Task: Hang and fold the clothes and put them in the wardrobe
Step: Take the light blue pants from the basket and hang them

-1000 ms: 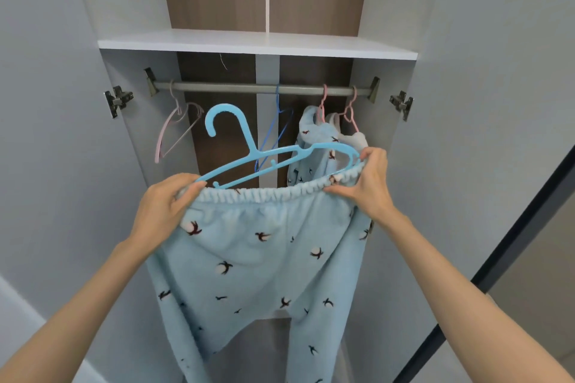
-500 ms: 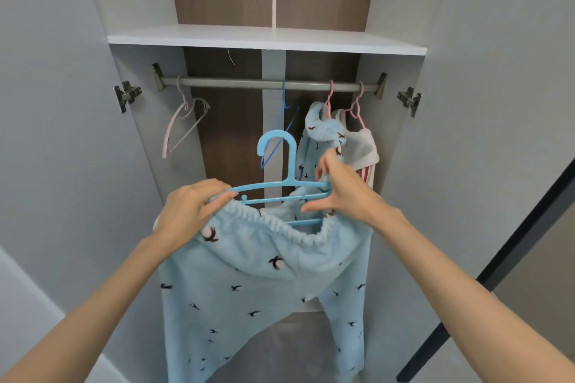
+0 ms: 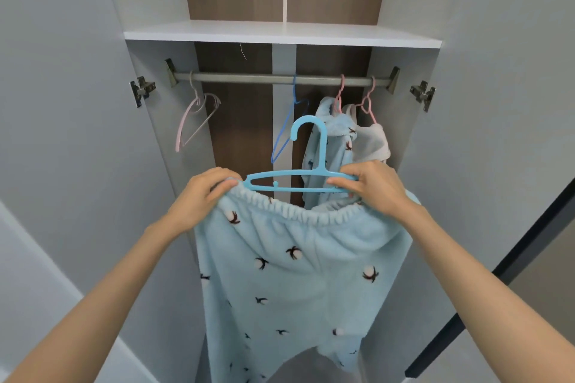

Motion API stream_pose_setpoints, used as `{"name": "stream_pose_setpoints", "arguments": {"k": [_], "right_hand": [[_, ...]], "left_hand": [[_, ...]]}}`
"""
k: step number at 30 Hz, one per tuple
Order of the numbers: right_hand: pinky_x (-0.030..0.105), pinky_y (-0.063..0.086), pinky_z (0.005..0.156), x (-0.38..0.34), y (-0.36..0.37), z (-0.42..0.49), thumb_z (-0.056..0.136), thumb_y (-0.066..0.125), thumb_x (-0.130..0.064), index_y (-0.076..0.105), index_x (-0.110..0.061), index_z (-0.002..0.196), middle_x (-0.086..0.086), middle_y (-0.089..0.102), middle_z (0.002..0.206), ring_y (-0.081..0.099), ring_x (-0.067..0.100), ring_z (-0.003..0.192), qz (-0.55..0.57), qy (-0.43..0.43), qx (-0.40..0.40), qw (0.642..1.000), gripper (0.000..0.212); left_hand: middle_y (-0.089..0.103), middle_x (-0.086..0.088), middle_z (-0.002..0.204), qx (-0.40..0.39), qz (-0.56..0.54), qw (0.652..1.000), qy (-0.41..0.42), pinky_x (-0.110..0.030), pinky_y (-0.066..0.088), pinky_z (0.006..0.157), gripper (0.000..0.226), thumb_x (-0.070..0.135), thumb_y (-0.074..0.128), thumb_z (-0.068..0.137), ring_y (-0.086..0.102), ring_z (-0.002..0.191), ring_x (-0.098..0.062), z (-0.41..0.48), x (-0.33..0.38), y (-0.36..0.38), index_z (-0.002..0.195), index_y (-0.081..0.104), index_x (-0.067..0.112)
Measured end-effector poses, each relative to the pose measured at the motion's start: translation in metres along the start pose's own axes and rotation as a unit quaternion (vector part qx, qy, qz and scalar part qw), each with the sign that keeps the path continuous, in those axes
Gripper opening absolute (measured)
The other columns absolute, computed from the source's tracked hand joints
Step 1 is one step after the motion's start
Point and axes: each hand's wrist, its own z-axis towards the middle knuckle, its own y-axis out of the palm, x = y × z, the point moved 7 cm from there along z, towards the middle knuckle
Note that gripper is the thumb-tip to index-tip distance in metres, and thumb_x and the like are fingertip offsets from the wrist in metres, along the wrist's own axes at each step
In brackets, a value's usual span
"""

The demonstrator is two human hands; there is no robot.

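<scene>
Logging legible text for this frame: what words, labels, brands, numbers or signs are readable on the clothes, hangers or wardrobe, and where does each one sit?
None can be read.
Pyjama trousers: only a pattern of small dark-and-white motifs, no lettering or tag in view.
Blue hanger: no brand mark visible.
Hung blue top: same pattern, no label showing.
Shelf, rail, hinge: no stickers or numbers.

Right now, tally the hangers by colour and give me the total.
Pink hangers: 3, left one bare, two at right carrying garments.
Dark blue hanger: 1, bare.
Light blue hanger: 1, gripped by right hand; left hand grips trousers at its other end.
Total: 5
</scene>
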Motion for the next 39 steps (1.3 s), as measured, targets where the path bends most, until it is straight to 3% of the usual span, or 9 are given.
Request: {"name": "stream_pose_setpoints", "arguments": {"k": [5, 12, 17, 21, 25, 30, 33, 36, 39], "right_hand": [[0.017, 0.030, 0.046, 0.001, -0.001, -0.004, 0.085, 0.061, -0.047, 0.051, -0.037, 0.054, -0.006, 0.053, 0.048, 0.048, 0.008, 0.046, 0.052, 0.007, -0.018, 0.998, 0.034], [0.022, 0.023, 0.047, -0.001, 0.007, -0.009, 0.085, 0.062, -0.048, 0.044, -0.025, 0.050, -0.003, 0.037, 0.047, 0.030, 0.012, 0.045, 0.054, 0.011, -0.061, 0.997, 0.046], [0.020, 0.031, 0.047, 0.001, 0.016, -0.017, 0.083, 0.059, -0.053, 0.052, -0.019, 0.052, -0.002, 0.050, 0.046, 0.041, 0.008, 0.043, 0.085, 0.019, -0.026, 0.996, 0.046], [0.024, 0.030, 0.049, 0.008, 0.015, -0.017, 0.083, 0.056, -0.054, 0.060, -0.011, 0.060, 0.005, 0.056, 0.051, 0.045, 0.007, 0.043, 0.092, 0.035, -0.011, 0.995, 0.049], [0.028, 0.034, 0.051, 0.010, 0.003, -0.011, 0.083, 0.058, -0.052, 0.060, -0.017, 0.059, 0.005, 0.058, 0.051, 0.048, 0.007, 0.042, 0.108, 0.050, 0.001, 0.993, 0.043], [0.028, 0.034, 0.051, 0.008, 0.008, -0.010, 0.086, 0.060, -0.050, 0.059, -0.028, 0.057, -0.001, 0.057, 0.050, 0.050, 0.011, 0.046, 0.077, 0.047, -0.004, 0.996, 0.036], [0.027, 0.026, 0.050, 0.012, 0.015, -0.011, 0.086, 0.059, -0.051, 0.053, -0.017, 0.054, -0.004, 0.043, 0.046, 0.036, 0.012, 0.046, 0.053, 0.039, -0.014, 0.998, 0.047], [0.027, 0.019, 0.051, 0.013, 0.018, -0.014, 0.086, 0.058, -0.053, 0.038, -0.014, 0.053, -0.003, 0.030, 0.048, 0.027, 0.014, 0.049, 0.029, 0.025, -0.035, 0.999, 0.055], [0.026, 0.016, 0.049, 0.005, 0.020, -0.015, 0.088, 0.058, -0.049, 0.034, -0.016, 0.052, -0.003, 0.025, 0.049, 0.024, 0.015, 0.051, 0.016, -0.008, -0.055, 0.998, 0.054]], "left_hand": [[0.066, 0.029, 0.087, 0.077, -0.095, 0.990, -0.063, -0.004, 0.039, 0.077, 0.043, 0.009, 0.047, 0.098, 0.058, 0.084, 0.010, 0.005, -0.008, -0.014, 0.078, 0.066, 0.041], [0.065, 0.030, 0.082, 0.115, -0.071, 0.989, -0.057, -0.006, 0.041, 0.075, 0.031, 0.009, 0.047, 0.097, 0.058, 0.081, 0.010, 0.025, 0.007, -0.028, 0.078, 0.065, 0.027], [0.065, 0.007, 0.094, 0.014, 0.088, 0.994, -0.061, -0.036, 0.046, 0.086, 0.024, 0.030, 0.044, 0.098, 0.059, 0.095, -0.016, 0.034, -0.009, -0.003, 0.090, 0.067, 0.026], [0.051, 0.003, 0.102, 0.094, 0.101, 0.988, -0.069, -0.027, 0.038, 0.084, 0.027, 0.040, 0.041, 0.097, 0.052, 0.092, -0.014, 0.026, -0.001, -0.008, 0.108, 0.062, 0.027], [0.051, 0.012, 0.103, 0.006, 0.166, 0.985, 0.040, -0.029, 0.033, 0.084, 0.049, 0.055, 0.032, 0.091, 0.046, 0.092, -0.011, 0.020, 0.023, 0.009, 0.125, 0.054, 0.029], [0.053, 0.007, 0.080, 0.023, 0.088, 0.995, 0.040, -0.022, 0.040, 0.072, 0.022, 0.028, 0.048, 0.098, 0.051, 0.077, -0.004, 0.018, 0.016, 0.002, 0.104, 0.066, 0.020], [0.060, -0.004, 0.080, 0.080, 0.022, 0.996, -0.016, -0.027, 0.043, 0.069, 0.022, 0.021, 0.050, 0.098, 0.053, 0.069, -0.011, 0.015, 0.010, -0.003, 0.095, 0.066, 0.007], [0.054, 0.007, 0.067, 0.147, -0.025, 0.988, -0.045, -0.018, 0.035, 0.060, 0.025, 0.017, 0.051, 0.097, 0.045, 0.059, -0.003, 0.017, 0.011, -0.018, 0.086, 0.061, -0.003], [0.062, 0.000, 0.077, 0.140, -0.011, 0.989, -0.042, -0.016, 0.037, 0.067, 0.023, 0.019, 0.051, 0.097, 0.051, 0.071, -0.004, 0.027, 0.009, -0.030, 0.090, 0.065, 0.002]]}}
